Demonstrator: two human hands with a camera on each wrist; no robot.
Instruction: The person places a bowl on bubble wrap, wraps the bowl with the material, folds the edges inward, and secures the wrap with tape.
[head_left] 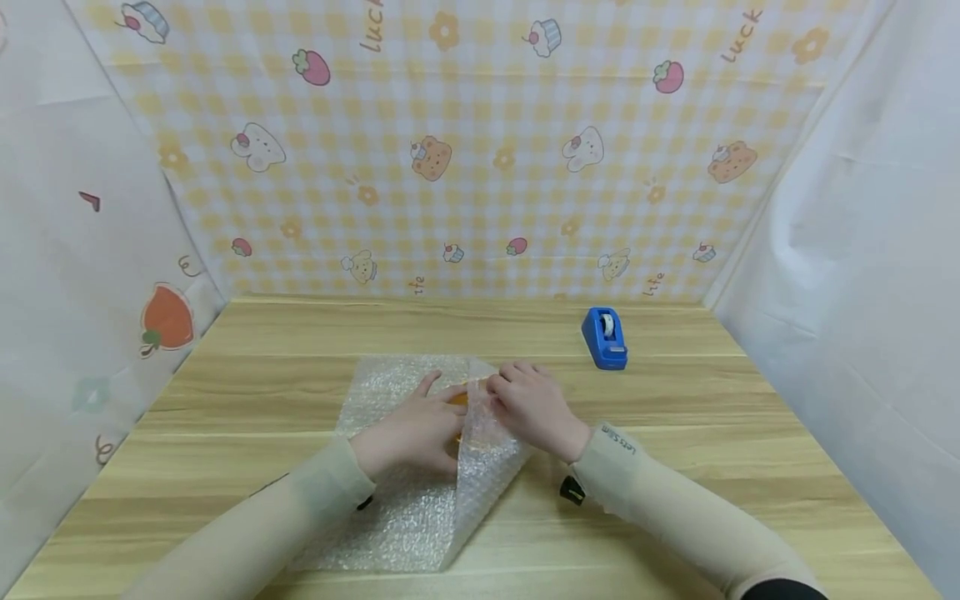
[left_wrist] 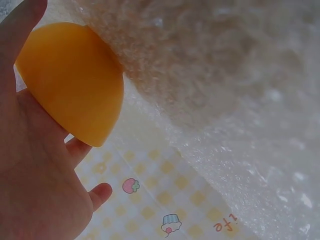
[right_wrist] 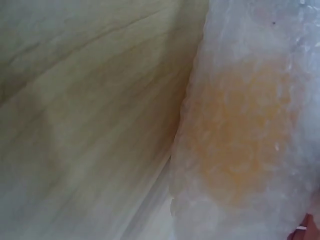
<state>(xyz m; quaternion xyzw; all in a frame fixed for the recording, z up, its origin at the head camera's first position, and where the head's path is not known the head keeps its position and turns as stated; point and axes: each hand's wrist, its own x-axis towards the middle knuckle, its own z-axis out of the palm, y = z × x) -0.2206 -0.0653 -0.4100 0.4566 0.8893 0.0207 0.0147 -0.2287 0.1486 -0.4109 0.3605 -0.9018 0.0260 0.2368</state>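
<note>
A sheet of bubble wrap (head_left: 390,529) lies on the table, its right part folded up and leftward over a smooth orange bowl-like piece (left_wrist: 75,82). My left hand (head_left: 420,429) holds this orange piece between thumb and fingers, the little finger sticking out. In the head view only a sliver of orange shows beside the fold; the rest is covered. My right hand (head_left: 534,408) pinches the folded flap near its upper edge, with curled fingers. Through the wrap in the right wrist view, the orange shows blurred.
A blue tape dispenser (head_left: 605,339) with a roll of tape stands at the back right of the wooden table (head_left: 675,400). Behind the table hangs a yellow checked cloth (head_left: 480,192); white cloths close off both sides.
</note>
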